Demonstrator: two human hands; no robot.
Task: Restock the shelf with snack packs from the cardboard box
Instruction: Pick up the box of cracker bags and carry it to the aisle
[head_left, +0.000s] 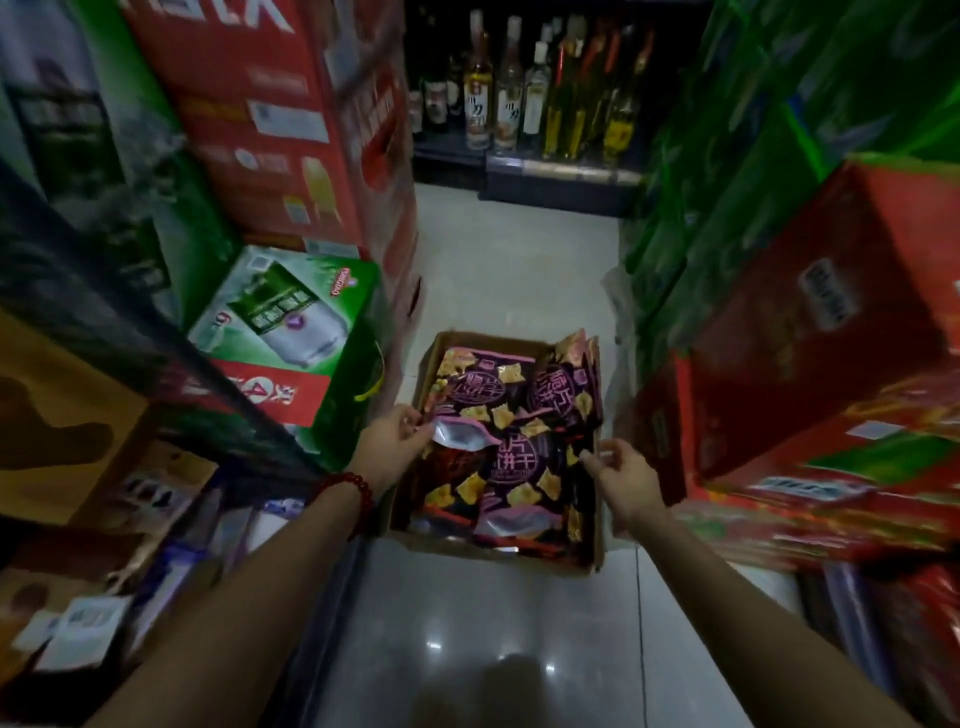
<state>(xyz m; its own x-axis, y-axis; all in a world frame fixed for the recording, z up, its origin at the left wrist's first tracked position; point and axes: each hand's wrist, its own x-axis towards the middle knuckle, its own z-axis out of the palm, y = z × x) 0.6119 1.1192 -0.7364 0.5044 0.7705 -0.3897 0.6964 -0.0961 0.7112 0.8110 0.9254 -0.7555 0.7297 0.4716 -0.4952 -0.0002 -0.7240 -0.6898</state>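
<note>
An open cardboard box (600, 540) sits on the pale floor in the middle of a narrow aisle. It is filled with several purple snack packs (514, 462) printed with yellow crackers. My left hand (397, 441), with a red bead bracelet on its wrist, pinches the silvery top edge of a pack at the box's left side. My right hand (621, 473) reaches over the box's right side, and its fingertips pinch the edge of a pack there.
Red cartons (270, 119) and a green beer carton (291, 312) are stacked on the left. Red cartons (821, 332) and green packs (727, 156) are piled on the right. A bottle shelf (550, 88) closes the aisle's far end. Glossy floor tiles (493, 623) lie in front of the box.
</note>
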